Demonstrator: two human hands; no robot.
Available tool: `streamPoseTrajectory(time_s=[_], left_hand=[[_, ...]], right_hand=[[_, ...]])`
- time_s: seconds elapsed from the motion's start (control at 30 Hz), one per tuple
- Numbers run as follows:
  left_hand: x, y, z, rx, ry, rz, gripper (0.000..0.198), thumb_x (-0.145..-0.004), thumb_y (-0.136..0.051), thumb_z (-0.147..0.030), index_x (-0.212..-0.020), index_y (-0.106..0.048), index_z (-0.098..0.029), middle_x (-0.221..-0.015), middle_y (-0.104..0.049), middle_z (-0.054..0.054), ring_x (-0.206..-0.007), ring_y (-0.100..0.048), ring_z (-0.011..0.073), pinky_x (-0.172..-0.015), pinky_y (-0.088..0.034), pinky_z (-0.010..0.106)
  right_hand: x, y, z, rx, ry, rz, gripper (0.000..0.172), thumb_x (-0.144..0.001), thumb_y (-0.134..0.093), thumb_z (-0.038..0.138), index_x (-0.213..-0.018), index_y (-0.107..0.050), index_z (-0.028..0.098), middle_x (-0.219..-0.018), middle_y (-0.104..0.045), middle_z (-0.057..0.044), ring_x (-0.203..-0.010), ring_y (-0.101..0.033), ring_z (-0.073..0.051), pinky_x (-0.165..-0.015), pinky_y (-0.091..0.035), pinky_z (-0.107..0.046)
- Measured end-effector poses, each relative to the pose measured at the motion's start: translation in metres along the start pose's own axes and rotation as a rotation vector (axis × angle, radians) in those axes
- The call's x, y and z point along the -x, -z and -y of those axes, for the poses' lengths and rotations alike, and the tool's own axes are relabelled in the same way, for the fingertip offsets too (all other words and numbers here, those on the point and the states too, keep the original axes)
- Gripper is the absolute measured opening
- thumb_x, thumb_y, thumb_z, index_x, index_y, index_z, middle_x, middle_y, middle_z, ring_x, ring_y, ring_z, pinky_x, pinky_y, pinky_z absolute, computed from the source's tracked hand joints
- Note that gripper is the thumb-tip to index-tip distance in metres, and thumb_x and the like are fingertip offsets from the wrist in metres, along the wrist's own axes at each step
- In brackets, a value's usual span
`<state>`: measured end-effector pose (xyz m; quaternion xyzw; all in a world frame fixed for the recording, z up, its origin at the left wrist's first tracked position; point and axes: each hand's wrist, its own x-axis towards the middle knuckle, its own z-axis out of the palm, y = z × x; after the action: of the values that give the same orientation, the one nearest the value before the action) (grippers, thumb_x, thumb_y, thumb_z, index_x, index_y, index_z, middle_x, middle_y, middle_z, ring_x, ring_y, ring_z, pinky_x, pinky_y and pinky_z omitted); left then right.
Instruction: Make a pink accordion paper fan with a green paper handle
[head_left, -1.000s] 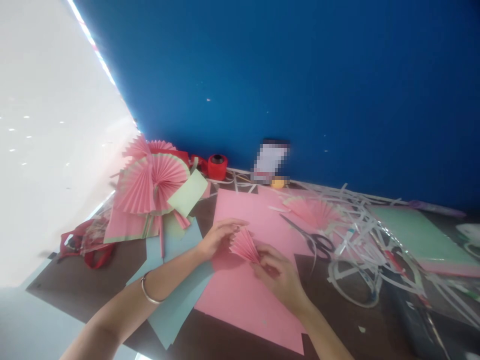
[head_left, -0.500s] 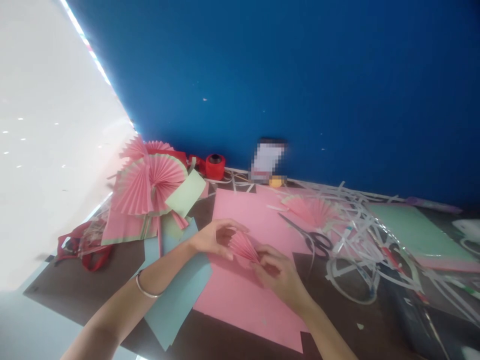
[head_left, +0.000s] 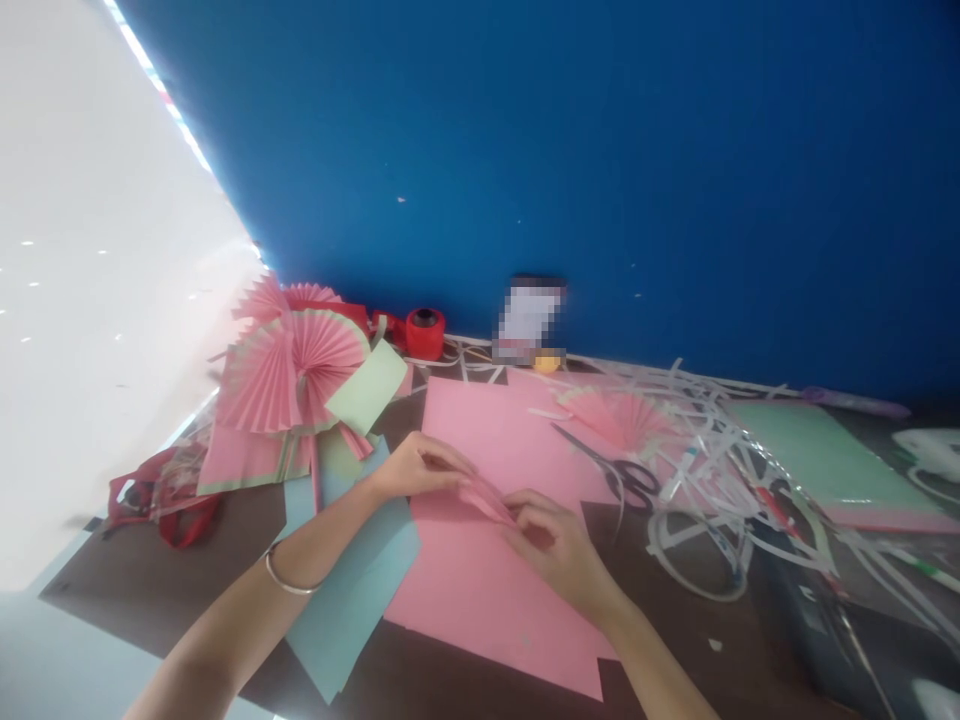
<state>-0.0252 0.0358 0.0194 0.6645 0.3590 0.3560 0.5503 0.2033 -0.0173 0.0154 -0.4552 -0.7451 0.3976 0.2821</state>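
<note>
Between both hands is a small pleated pink paper fan (head_left: 486, 497), its folds pressed together into a narrow strip. My left hand (head_left: 421, 467) pinches its upper left end, thumb below and fingers above. At the lower right end, my right hand (head_left: 551, 540) grips the fan between thumb and fingers. Under the hands lies a large pink paper sheet (head_left: 495, 620). Light blue paper (head_left: 356, 600) lies beneath my left forearm. A pair of scissors (head_left: 634, 485) rests to the right of my right hand, partly over the pink paper.
Finished-looking pink fans (head_left: 300, 370) with green edges stand at the left. Along the blue wall are a red tape roll (head_left: 425, 335) and a blurred-out upright object (head_left: 529, 318). White paper strips (head_left: 705, 520) tangle at the right, beside a green sheet pack (head_left: 817, 450).
The small pink fan was spread a little and is now squeezed narrow. My left fingers have closed onto its end. The view has shifted slightly.
</note>
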Motion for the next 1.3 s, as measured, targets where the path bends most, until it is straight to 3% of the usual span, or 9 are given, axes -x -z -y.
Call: streamPoseTrajectory(time_s=[0.17,0.33,0.57,0.8,1.1,1.3], left_hand=[[0.0,-0.002,0.001,-0.015,-0.004,-0.089,0.021,-0.066,-0.073,-0.03,-0.078,-0.073,-0.012,-0.084,-0.072,0.009,-0.08,-0.068,0.0211,-0.073,-0.056,0.026],[0.0,-0.003,0.002,-0.033,-0.013,-0.227,0.022,-0.068,-0.071,-0.028,-0.084,-0.073,-0.013,-0.085,-0.072,0.007,-0.081,-0.069,0.0206,-0.077,-0.056,0.026],[0.0,-0.01,0.001,-0.022,-0.002,-0.282,0.019,-0.067,-0.071,-0.026,-0.079,-0.074,-0.012,-0.079,-0.073,0.006,-0.075,-0.069,0.0205,-0.072,-0.057,0.026],[0.003,-0.018,-0.002,-0.002,-0.024,-0.352,0.014,-0.066,-0.072,-0.023,-0.076,-0.074,-0.013,-0.08,-0.073,0.006,-0.075,-0.069,0.0204,-0.072,-0.058,0.026],[0.002,-0.02,-0.002,0.041,0.0,-0.393,0.016,-0.065,-0.073,-0.024,-0.077,-0.074,-0.014,-0.08,-0.073,0.006,-0.073,-0.069,0.02,-0.07,-0.058,0.026],[0.001,-0.02,0.002,0.024,-0.031,-0.392,0.017,-0.066,-0.072,-0.027,-0.076,-0.074,-0.014,-0.08,-0.073,0.007,-0.072,-0.069,0.0195,-0.069,-0.057,0.026]], right_hand=[[0.0,0.0,-0.003,-0.033,-0.028,-0.123,0.023,-0.079,-0.058,0.033,-0.06,-0.057,0.02,-0.085,-0.066,-0.005,-0.08,-0.061,-0.018,-0.074,-0.048,-0.03],[0.001,-0.002,-0.005,-0.144,-0.102,-0.248,0.022,-0.079,-0.058,0.039,-0.073,-0.064,0.019,-0.084,-0.067,-0.007,-0.071,-0.063,-0.018,-0.062,-0.051,-0.027],[-0.001,0.004,-0.005,-0.015,-0.059,-0.274,0.021,-0.078,-0.06,0.038,-0.068,-0.062,0.019,-0.079,-0.067,-0.006,-0.073,-0.062,-0.018,-0.069,-0.051,-0.029],[-0.001,0.001,-0.006,-0.203,-0.187,-0.425,0.022,-0.071,-0.066,0.04,-0.072,-0.063,0.018,-0.074,-0.068,-0.005,-0.069,-0.064,-0.018,-0.064,-0.054,-0.027],[-0.004,0.003,-0.001,-0.36,-0.231,-0.462,0.024,-0.066,-0.07,0.037,-0.065,-0.053,0.019,-0.061,-0.063,-0.001,-0.055,-0.061,-0.015,-0.048,-0.05,-0.023],[-0.004,0.0,-0.001,-0.426,-0.227,-0.499,0.027,-0.067,-0.07,0.037,-0.08,-0.056,0.019,-0.069,-0.064,-0.002,-0.063,-0.064,-0.017,-0.055,-0.054,-0.027]])
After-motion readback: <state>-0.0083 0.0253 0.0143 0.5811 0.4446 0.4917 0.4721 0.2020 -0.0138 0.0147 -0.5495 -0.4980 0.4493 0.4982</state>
